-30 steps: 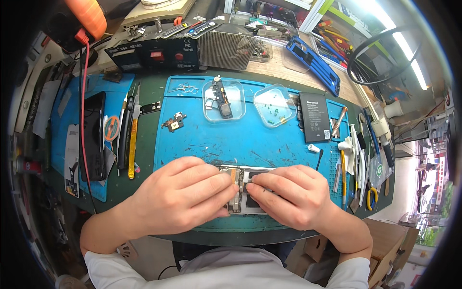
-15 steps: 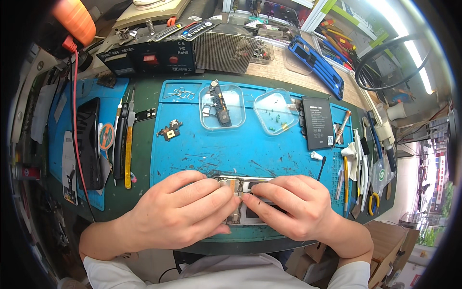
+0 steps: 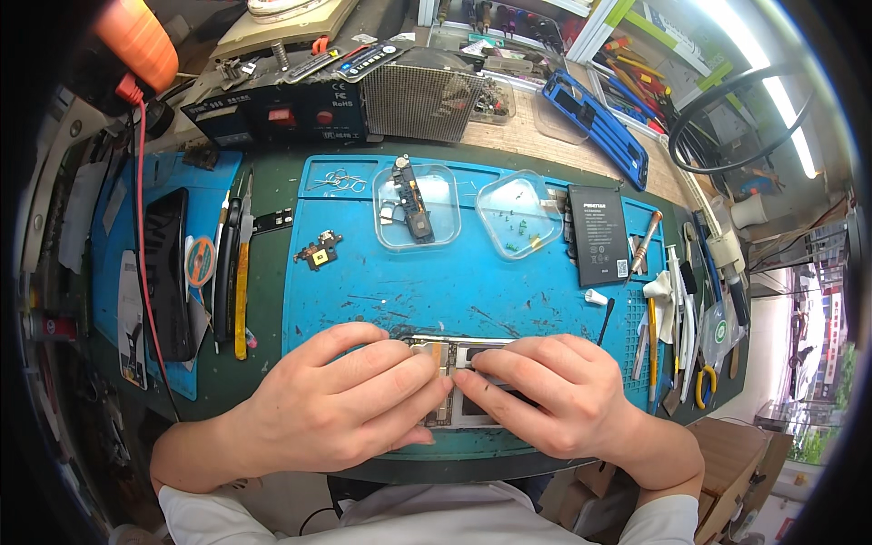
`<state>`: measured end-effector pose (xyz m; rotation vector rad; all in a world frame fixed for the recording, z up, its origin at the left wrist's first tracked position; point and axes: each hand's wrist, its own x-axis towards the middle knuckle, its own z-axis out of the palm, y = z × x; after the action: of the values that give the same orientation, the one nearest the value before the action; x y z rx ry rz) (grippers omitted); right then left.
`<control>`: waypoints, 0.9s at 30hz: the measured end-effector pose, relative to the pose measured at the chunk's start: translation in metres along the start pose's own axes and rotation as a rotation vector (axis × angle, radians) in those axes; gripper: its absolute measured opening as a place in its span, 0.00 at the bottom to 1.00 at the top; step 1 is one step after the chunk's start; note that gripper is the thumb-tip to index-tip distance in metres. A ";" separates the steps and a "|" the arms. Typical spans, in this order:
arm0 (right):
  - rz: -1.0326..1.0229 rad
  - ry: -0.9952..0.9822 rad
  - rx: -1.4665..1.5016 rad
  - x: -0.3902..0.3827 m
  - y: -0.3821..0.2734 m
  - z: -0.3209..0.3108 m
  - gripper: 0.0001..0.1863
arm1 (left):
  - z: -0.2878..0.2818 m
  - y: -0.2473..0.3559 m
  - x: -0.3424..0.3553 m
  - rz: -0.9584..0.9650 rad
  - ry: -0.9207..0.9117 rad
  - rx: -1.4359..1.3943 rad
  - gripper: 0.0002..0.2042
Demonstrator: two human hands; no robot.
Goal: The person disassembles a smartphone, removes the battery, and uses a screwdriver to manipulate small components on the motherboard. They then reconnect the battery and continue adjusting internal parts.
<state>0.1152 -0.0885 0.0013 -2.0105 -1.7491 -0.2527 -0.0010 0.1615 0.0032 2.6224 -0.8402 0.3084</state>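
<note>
An opened phone (image 3: 443, 411) lies at the near edge of the blue work mat (image 3: 400, 295), its circuit board and pale metal frame exposed. My left hand (image 3: 331, 400) curls over its left end, fingers closed on it. From the other side my right hand (image 3: 549, 391) bends in, with thumb and index fingertips close together over the middle of the phone. Whatever is between those fingertips is too small to make out. Both hands hide much of the phone, including its two ends.
Beyond the hands sit a clear tray (image 3: 444, 239) with phone parts, another clear tray (image 3: 498, 222) with tiny green pieces, and a small board (image 3: 317, 251). A black battery (image 3: 599, 238) lies right, beside a screwdriver (image 3: 647, 241). Left are a black phone (image 3: 167, 277) and a yellow-handled tool (image 3: 241, 304).
My right fingertips have shifted slightly over the phone. My left hand keeps its grip, and the view has moved a little.
</note>
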 end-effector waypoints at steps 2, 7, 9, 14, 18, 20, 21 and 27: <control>0.007 0.000 0.001 0.000 0.000 0.000 0.13 | 0.000 0.000 0.000 0.003 -0.001 0.013 0.19; 0.008 0.007 0.001 0.000 -0.001 0.002 0.13 | 0.000 0.001 0.000 0.007 0.000 0.028 0.19; 0.010 -0.003 0.002 0.000 -0.001 0.001 0.13 | -0.001 0.001 0.000 0.007 0.000 0.029 0.20; 0.010 -0.012 0.005 0.002 -0.001 0.000 0.14 | 0.000 0.001 0.000 0.006 -0.003 0.024 0.20; 0.011 -0.012 0.012 0.001 0.000 0.001 0.16 | -0.001 0.004 0.000 0.001 -0.018 0.037 0.21; 0.008 -0.012 0.012 0.001 0.000 0.001 0.17 | -0.001 0.005 0.000 -0.010 -0.023 0.026 0.21; 0.006 -0.012 0.012 0.001 0.000 0.001 0.17 | -0.001 0.005 -0.001 -0.016 -0.025 0.021 0.21; 0.052 0.003 0.032 0.000 -0.003 0.004 0.19 | -0.002 0.008 -0.001 -0.039 -0.037 0.010 0.22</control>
<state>0.1117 -0.0863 -0.0014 -2.0295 -1.6857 -0.2094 -0.0066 0.1565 0.0068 2.6577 -0.8002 0.2543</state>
